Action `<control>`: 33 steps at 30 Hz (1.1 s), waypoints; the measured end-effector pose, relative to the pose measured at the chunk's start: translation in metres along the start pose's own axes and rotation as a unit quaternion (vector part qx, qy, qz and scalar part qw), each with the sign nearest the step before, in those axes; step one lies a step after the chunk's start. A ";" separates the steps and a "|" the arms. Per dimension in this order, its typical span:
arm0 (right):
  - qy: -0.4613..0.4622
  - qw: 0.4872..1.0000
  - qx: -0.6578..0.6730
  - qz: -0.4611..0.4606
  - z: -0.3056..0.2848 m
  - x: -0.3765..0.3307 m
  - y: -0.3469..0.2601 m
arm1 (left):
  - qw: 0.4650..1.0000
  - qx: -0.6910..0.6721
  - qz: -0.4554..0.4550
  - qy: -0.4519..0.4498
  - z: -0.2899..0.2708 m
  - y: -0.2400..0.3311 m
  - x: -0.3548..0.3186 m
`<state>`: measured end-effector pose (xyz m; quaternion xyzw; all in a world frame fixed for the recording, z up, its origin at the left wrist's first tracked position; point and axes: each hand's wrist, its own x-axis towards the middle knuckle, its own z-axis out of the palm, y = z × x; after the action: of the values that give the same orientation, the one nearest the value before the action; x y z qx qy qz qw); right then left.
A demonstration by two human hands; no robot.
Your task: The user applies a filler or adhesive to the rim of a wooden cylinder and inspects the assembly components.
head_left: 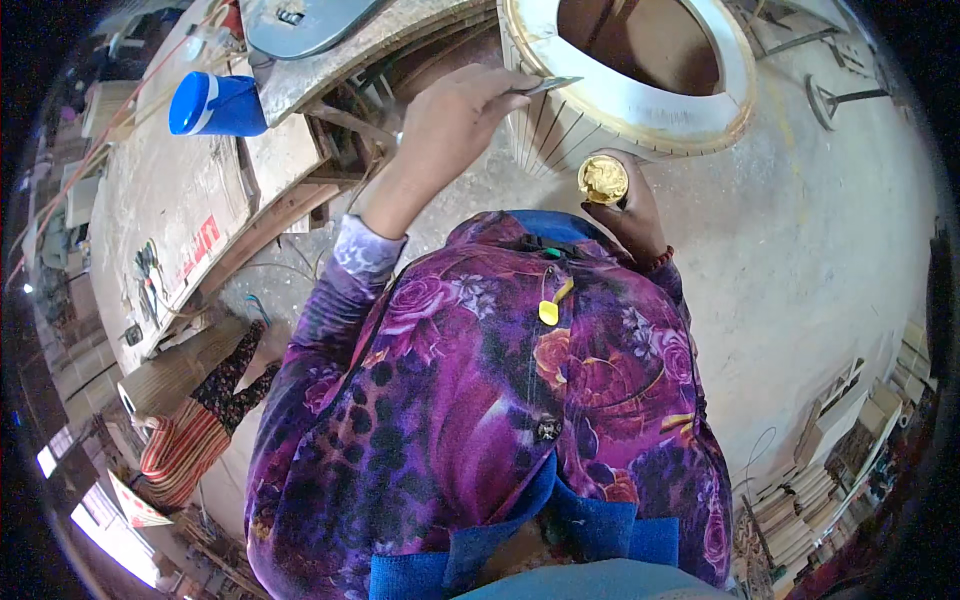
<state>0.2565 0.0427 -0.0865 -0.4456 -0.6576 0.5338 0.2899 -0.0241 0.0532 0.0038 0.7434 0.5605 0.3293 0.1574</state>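
My left hand (pixel 447 130) pinches a thin metal putty knife (pixel 556 85), its blade reaching over the rim of a large round drum-like piece (pixel 640 105). That piece has a white ring on top, a yellowish outer edge and slatted sides, with a wide opening in the middle. Whether the blade touches the ring I cannot tell. Close to the drum's near side, my right hand (pixel 637 212) is wrapped round a small round container of yellowish paste (pixel 603 180).
Left of me runs a worn wooden bench (pixel 280 155) carrying a blue tub (pixel 217 104) and a grey rounded board (pixel 308 22). A person in a striped top (pixel 187 450) is at the lower left. Stacked pale boards (pixel 800 515) lie at the lower right.
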 end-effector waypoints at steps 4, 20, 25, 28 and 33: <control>-0.010 0.999 0.031 0.013 -0.001 0.000 -0.002 | 0.994 0.100 -0.013 0.028 0.019 0.012 -0.007; -0.002 0.999 0.047 0.002 0.001 0.000 0.002 | 0.984 0.170 -0.007 -0.044 -0.005 0.018 -0.005; 0.001 0.999 0.054 0.002 0.001 0.000 0.002 | 0.988 0.089 0.032 -0.119 -0.025 0.010 0.002; 0.000 0.999 0.046 -0.003 0.000 0.001 0.005 | 0.981 0.170 -0.027 -0.087 -0.028 0.022 0.007; 0.004 0.999 0.050 0.010 0.001 0.000 0.003 | 0.985 0.129 -0.013 -0.113 -0.014 0.013 -0.008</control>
<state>0.2563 0.0426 -0.0897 -0.4395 -0.6240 0.5672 0.3093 -0.0254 0.0394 0.0196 0.7828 0.5862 0.1658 0.1268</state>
